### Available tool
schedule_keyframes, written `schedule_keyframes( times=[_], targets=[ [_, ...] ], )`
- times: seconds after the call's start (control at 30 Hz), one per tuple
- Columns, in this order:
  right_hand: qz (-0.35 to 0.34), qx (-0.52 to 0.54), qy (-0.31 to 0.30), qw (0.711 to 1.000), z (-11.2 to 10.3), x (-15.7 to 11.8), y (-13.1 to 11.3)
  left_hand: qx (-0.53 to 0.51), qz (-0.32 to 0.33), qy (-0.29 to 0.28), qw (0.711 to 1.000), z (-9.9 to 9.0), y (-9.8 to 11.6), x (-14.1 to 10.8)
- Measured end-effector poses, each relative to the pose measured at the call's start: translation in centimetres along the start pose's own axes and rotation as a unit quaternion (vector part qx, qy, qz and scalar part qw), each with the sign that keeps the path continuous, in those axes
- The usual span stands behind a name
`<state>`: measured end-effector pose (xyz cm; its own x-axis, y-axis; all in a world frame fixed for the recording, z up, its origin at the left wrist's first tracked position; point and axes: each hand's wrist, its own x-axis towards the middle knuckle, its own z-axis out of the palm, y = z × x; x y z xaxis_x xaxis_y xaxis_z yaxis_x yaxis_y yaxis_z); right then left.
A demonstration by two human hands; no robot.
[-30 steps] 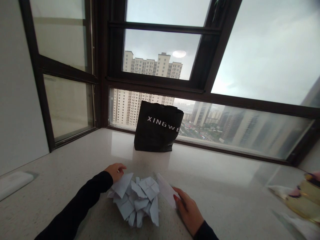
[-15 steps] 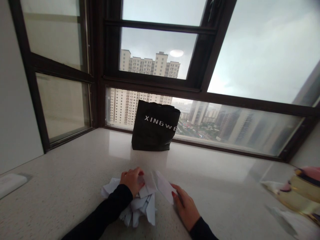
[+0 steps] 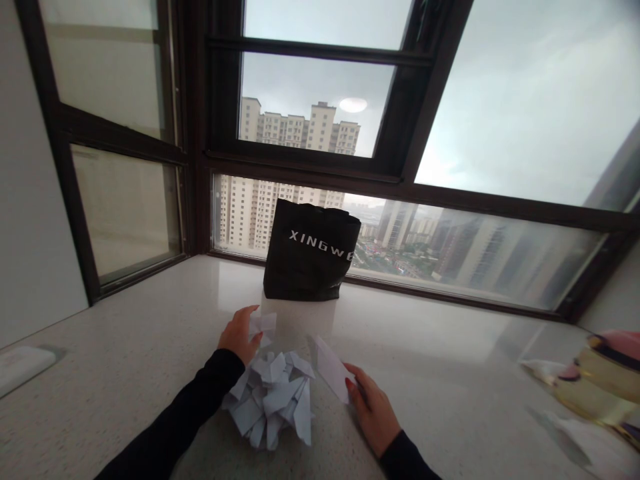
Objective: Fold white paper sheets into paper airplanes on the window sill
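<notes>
A loose heap of folded white paper pieces [image 3: 280, 403] lies on the pale speckled sill between my two hands. Just beyond the heap's far left side, my left hand [image 3: 241, 335] is closed on a small piece of white paper [image 3: 265, 323], held between thumb and fingers. My right hand [image 3: 373, 410] grips a longer folded paper strip [image 3: 330, 369] by its near end. The strip slants up and left, with its far end beside the heap. Part of the left hand's paper is hidden behind the fingers.
A black bag [image 3: 310, 253] with white lettering stands against the window at the back of the sill [image 3: 430, 353]. On the left edge lies a white object [image 3: 25, 368]. A pink and yellow item [image 3: 600, 377] sits at the far right.
My left hand has moved away from the heap, up and left, with a small piece of paper. More of the heap shows. My right hand has barely moved, still holding its strip.
</notes>
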<state>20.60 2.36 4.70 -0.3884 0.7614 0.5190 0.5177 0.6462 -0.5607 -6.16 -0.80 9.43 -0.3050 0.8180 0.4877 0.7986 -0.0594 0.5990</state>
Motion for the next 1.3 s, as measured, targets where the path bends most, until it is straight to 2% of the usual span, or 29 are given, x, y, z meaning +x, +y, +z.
schedule_keyframes(
  times=[0.1,0.23,0.3,0.4,0.5,0.63,0.77,0.9,0.97,1.17,1.3],
  targets=[
    [0.001,0.003,0.003,1.000,-0.1,0.0,-0.1,0.050,0.034,-0.038,0.997,0.1,1.2,-0.8],
    [0.009,0.000,0.007,1.000,-0.2,0.0,-0.1,0.079,0.091,-0.102,0.987,0.7,4.3,-2.8],
    [0.005,0.001,0.007,1.000,-0.2,0.0,-0.1,0.106,0.121,-0.152,0.975,1.0,5.4,-4.0],
    [-0.001,0.000,0.007,1.000,-0.1,0.0,0.0,0.135,0.166,-0.246,0.945,1.8,5.9,-5.7],
    [0.001,-0.003,0.001,1.000,-0.1,0.0,0.1,0.126,0.159,-0.301,0.932,2.5,5.8,-6.7],
    [0.003,0.001,-0.006,1.000,-0.3,0.1,-0.3,0.003,0.120,-0.272,0.955,2.2,5.8,-5.9],
    [0.021,0.005,0.006,1.000,-0.6,0.1,-0.6,-0.074,0.072,-0.213,0.972,0.6,5.5,-3.5],
    [0.025,0.002,0.025,0.999,-0.7,0.1,-0.6,-0.147,0.014,-0.124,0.981,-1.2,4.1,-1.2],
    [0.024,-0.001,0.025,0.999,-0.7,0.1,-0.5,-0.168,-0.006,-0.106,0.980,-1.7,3.0,-0.5],
    [0.023,-0.012,0.014,1.000,-0.6,0.1,-0.5,-0.133,-0.041,-0.080,0.987,-0.9,-0.9,0.5],
    [0.017,-0.001,0.006,1.000,-0.7,0.1,-0.5,-0.061,0.005,-0.066,0.996,-0.2,-1.1,-0.1]
  ],
)
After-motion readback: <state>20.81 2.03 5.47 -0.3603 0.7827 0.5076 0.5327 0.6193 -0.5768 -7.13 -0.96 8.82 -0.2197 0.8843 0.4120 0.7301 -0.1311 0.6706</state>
